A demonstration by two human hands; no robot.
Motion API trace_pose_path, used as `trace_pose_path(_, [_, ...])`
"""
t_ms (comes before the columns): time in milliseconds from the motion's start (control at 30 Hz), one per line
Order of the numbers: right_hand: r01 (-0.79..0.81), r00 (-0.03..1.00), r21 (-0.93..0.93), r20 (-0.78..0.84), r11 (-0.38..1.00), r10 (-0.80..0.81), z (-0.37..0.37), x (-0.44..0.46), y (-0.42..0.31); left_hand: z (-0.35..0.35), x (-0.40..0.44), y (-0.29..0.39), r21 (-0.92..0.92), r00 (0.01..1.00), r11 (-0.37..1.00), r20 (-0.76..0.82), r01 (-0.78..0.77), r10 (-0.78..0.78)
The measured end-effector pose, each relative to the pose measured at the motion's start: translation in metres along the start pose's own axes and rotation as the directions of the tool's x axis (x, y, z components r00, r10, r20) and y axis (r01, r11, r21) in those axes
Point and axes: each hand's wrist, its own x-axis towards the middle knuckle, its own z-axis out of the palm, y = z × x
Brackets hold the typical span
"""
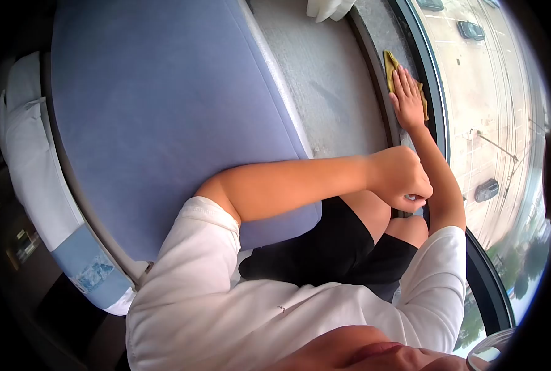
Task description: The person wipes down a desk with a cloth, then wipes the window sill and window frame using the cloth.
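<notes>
Editor: Who is where?

Reporter: A person in a white T-shirt [201,315] and black shorts [312,253] sits at a window, right hand [406,102] laid palm-down on a mustard-yellow cloth [389,65] spread over the grey windowsill [383,26], just beside the dark window frame [438,99].

Editor: And the fingers?

Reporter: On the right, stretched out with slight gaps between them, pressing the cloth rather than pinching it. The left hand [404,174] hangs nearer the body, above the knees, its fingers curled together in a fist. A pale glint shows in the curl; whether it is something held, I cannot tell from this angle.

Editor: What makes for good handling here?

Reporter: In my judgement, a flat palm is right for a flat sill, since it spreads the pressure. The cloth sticks out past the hand on both sides, so even weight through palm and fingertips would help stop it bunching. Where sill meets frame, a fingertip behind a folded edge would reach the corner better than the palm.

Editor: Anything in the way?

Reporter: The blue upholstered pad [145,111] lies under the left arm, well apart from the cloth.
</notes>
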Motion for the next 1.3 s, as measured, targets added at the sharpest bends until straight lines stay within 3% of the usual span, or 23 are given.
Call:
trace_pose_path(100, [-0.016,0.999,-0.013,0.05,1.0,0.017,-0.006,-0.1,-0.012,0.014,-0.011,-0.009,0.035,0.99,0.999,0.14,0.008,-0.013])
trace_pose_path(167, [-0.073,0.993,0.096,0.095,0.993,0.064,-0.049,-0.141,-0.047,0.022,-0.011,-0.01,0.116,0.972,0.992,0.236,-0.044,0.015])
trace_pose_path(200, [-0.187,0.98,0.287,0.122,0.939,0.158,-0.045,-0.167,-0.048,0.027,-0.011,-0.008,0.116,0.964,0.992,0.264,-0.043,0.011])
trace_pose_path(267, [-0.388,0.921,0.608,0.221,0.693,0.322,-0.026,-0.203,-0.045,0.032,-0.011,-0.009,0.066,0.956,0.997,0.293,-0.039,0.018])
trace_pose_path(333, [-0.268,0.959,0.235,0.16,0.934,0.235,-0.033,-0.203,-0.048,0.04,-0.011,-0.008,-0.037,0.957,0.999,0.287,-0.026,0.035])
trace_pose_path(367, [-0.185,0.971,0.021,0.156,0.983,0.179,-0.043,-0.194,-0.053,0.045,-0.012,-0.006,-0.091,0.96,0.996,0.276,-0.016,0.041])
trace_pose_path(400, [-0.107,0.994,0.048,-0.001,0.993,0.107,-0.048,-0.183,-0.057,0.049,-0.013,-0.004,-0.145,0.964,0.989,0.262,-0.008,0.046])
trace_pose_path(433, [-0.139,0.989,0.025,0.054,0.99,0.138,-0.045,-0.176,-0.05,0.049,-0.011,-0.001,-0.192,0.969,0.981,0.242,-0.002,0.049])
trace_pose_path(467, [-0.169,0.98,0.001,0.107,0.986,0.168,-0.038,-0.166,-0.044,0.048,-0.011,0.003,-0.279,0.96,0.955,0.28,0.101,-0.02])
trace_pose_path(567, [-0.2,0.97,-0.018,0.135,0.98,0.201,-0.021,-0.11,-0.031,0.03,-0.005,0.012,-0.247,0.881,0.919,0.44,0.306,-0.175])
trace_pose_path(600, [-0.189,0.976,0.01,0.112,0.982,0.187,-0.019,-0.085,-0.028,0.032,-0.004,0.011,-0.179,0.779,0.876,0.559,0.448,-0.284])
trace_pose_path(700, [-0.103,0.995,0.013,-0.004,0.995,0.103,-0.002,-0.01,-0.005,0.072,-0.038,-0.011,0.105,0.631,0.864,0.64,0.493,-0.438])
trace_pose_path(733, [-0.081,0.997,0.004,-0.01,0.997,0.081,0.001,0.015,0.002,0.071,-0.038,-0.01,0.165,0.657,0.873,0.598,0.459,-0.459])
trace_pose_path(833, [-0.025,0.998,-0.035,-0.066,0.999,0.023,0.005,0.087,0.016,0.028,-0.006,0.006,0.241,0.512,0.783,0.641,0.574,-0.572])
trace_pose_path(967, [0.029,0.992,-0.038,-0.118,0.999,-0.033,0.021,0.161,0.031,0.057,-0.019,-0.002,0.267,0.664,0.759,0.369,0.594,-0.65])
trace_pose_path(1000, [0.031,0.991,-0.07,-0.129,0.997,-0.04,0.024,0.179,0.034,0.052,-0.006,0.004,0.294,0.518,0.697,0.498,0.654,-0.696])
trace_pose_path(1033, [0.045,0.983,-0.061,-0.178,0.997,-0.055,0.034,0.195,0.043,0.034,0.004,0.012,0.295,0.553,0.738,0.51,0.607,-0.659])
trace_pose_path(1100, [-0.052,0.987,-0.132,0.144,0.99,0.071,0.026,0.229,0.046,0.019,0.01,0.028,0.291,0.605,0.826,0.571,0.483,-0.555])
trace_pose_path(1167, [-0.19,0.929,-0.153,0.293,0.97,0.228,0.036,0.26,0.05,0.043,-0.002,0.038,0.252,0.683,0.834,0.483,0.491,-0.548])
trace_pose_path(1233, [-0.254,0.895,-0.14,0.34,0.957,0.288,0.042,0.281,0.047,0.019,0.004,0.048,0.179,0.734,0.85,0.436,0.496,-0.52])
trace_pose_path(1267, [-0.256,0.905,-0.122,0.317,0.959,0.282,0.042,0.292,0.044,0.023,0.006,0.052,0.252,0.732,0.821,0.372,0.513,-0.571])
trace_pose_path(1300, [-0.251,0.918,-0.105,0.288,0.962,0.271,0.041,0.3,0.046,0.025,0.003,0.049,0.192,0.778,0.842,0.324,0.504,-0.539])
